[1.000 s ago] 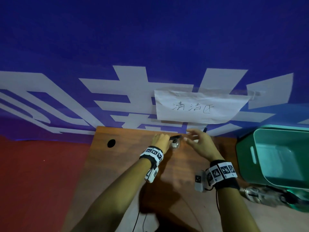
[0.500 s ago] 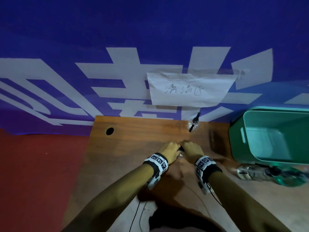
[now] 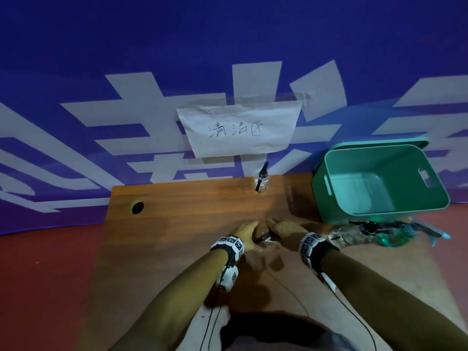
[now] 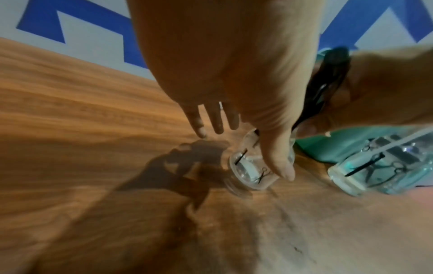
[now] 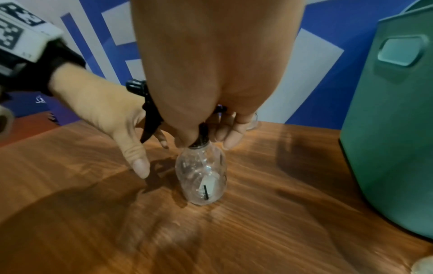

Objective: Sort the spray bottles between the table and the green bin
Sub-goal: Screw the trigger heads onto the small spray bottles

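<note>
A small clear spray bottle (image 3: 267,241) with a black trigger head stands upright on the wooden table (image 3: 177,224), mid-table. My right hand (image 5: 206,137) pinches its neck from above, just over the clear body (image 5: 203,176). My left hand (image 4: 246,146) is beside it with fingers straight; its thumb lies against the bottle's side (image 4: 255,172). In the head view the left hand (image 3: 247,233) and right hand (image 3: 283,228) flank the bottle. A second clear spray bottle (image 3: 262,183) stands at the table's back edge by the wall. The green bin (image 3: 329,214) sits at the right, tilted and looking empty.
Clear bottles (image 3: 352,235) and a green-tinted one (image 3: 395,236) lie on the table in front of the bin. A paper label (image 3: 240,127) hangs on the blue wall. A cable hole (image 3: 137,207) is at the table's back left. Wrist cables trail toward the front edge.
Both hands came back from the wall to mid-table, leaving one bottle standing at the back. The left hand, which gripped the small bottle, has opened; the right hand now pinches its neck.
</note>
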